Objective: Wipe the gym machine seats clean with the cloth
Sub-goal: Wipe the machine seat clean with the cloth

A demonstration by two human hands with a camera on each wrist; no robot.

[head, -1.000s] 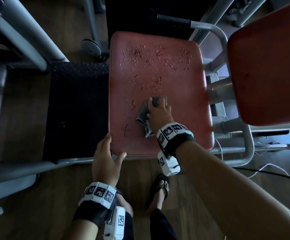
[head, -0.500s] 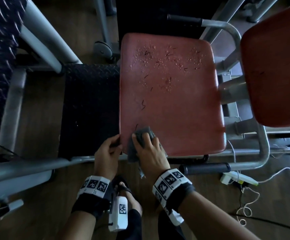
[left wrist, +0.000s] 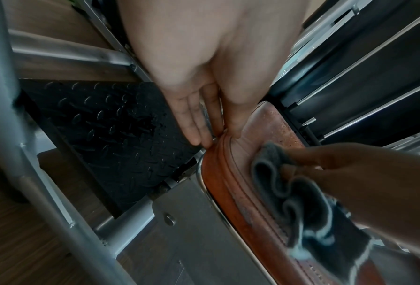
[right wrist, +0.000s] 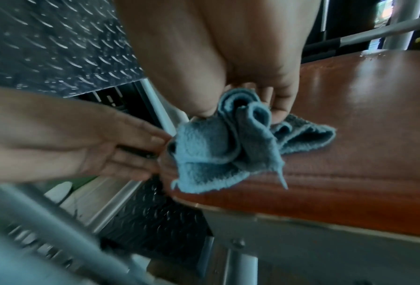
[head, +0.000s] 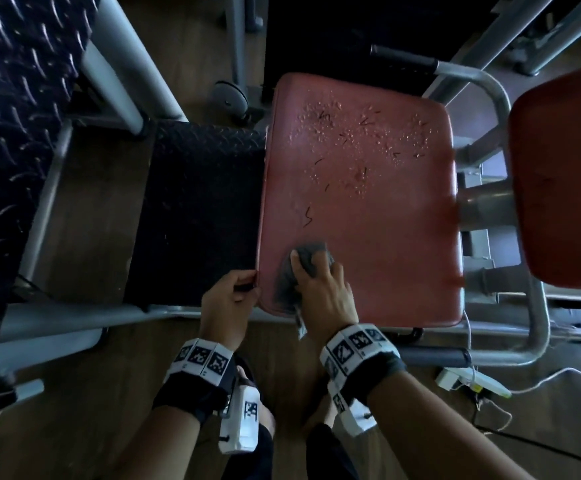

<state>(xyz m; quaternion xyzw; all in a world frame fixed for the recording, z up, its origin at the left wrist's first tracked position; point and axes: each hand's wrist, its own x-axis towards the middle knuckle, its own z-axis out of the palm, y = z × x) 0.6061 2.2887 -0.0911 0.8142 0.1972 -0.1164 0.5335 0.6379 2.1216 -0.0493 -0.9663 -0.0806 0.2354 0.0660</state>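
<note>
1. The right hand (head: 320, 289) presses a bunched grey-blue cloth (right wrist: 228, 146) onto the near left corner of the red seat pad (head: 368, 209), fingers curled round the folds
2. The left hand (head: 228, 303) sits at the pad's left edge, fingers nearly straight, fingertips (left wrist: 199, 137) touching the piped seam; it seems to be steadying the seat, holding nothing
3. Far end of the pad is speckled with droplets and dark flecks (head: 358, 140), well apart from the cloth, so I'd judge most of the wiping is yet to be done
4. Risk: the cloth is wadded, so only a small patch touches the vinyl; strokes could leave streaks or smear the wet area
5. Risk: a loose tail of cloth hangs over the front edge, and it could snag on the metal frame (left wrist: 184, 241) below
6. Risk: a sweep leftward could push debris onto the black tread plate (head: 199, 216) beside the seat, or bump the left fingers
</note>
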